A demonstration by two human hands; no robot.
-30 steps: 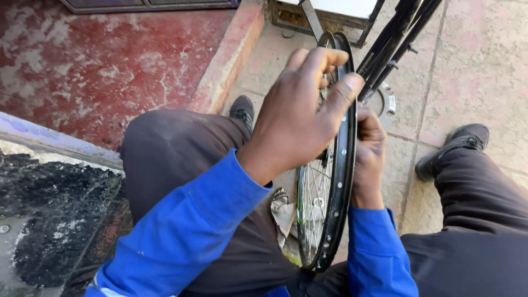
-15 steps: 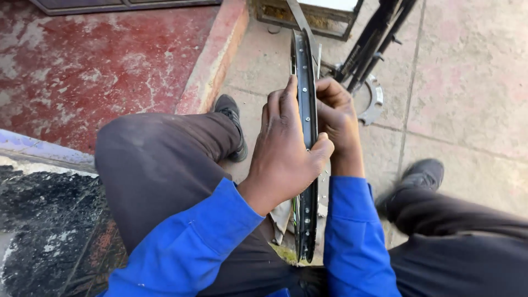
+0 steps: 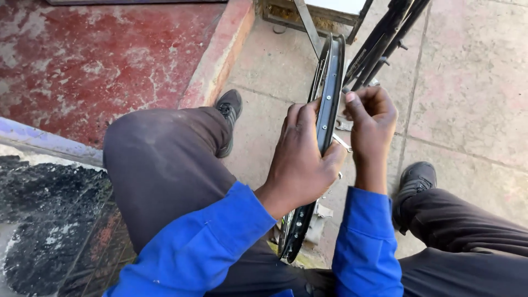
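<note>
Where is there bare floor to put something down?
Bare patches: the tan paved floor right of the black leaning rods, and the worn red slab left of the curb. It is crowded between the knees, where the left hand and right hand hold the black metal wheel rim.

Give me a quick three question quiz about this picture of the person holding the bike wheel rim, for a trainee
1. True or false: the left hand grips the wheel rim.
2. Which hand is pinched shut beside the rim, not wrapped around it? A) left B) right
3. Fill in: the rim stands on its edge between the person's ____.

Key
1. True: its fingers curl over the rim's edge.
2. B: the right hand sits just right of the rim.
3. Knees: the left knee is bent up beside it, and the other leg lies to the right.
</note>
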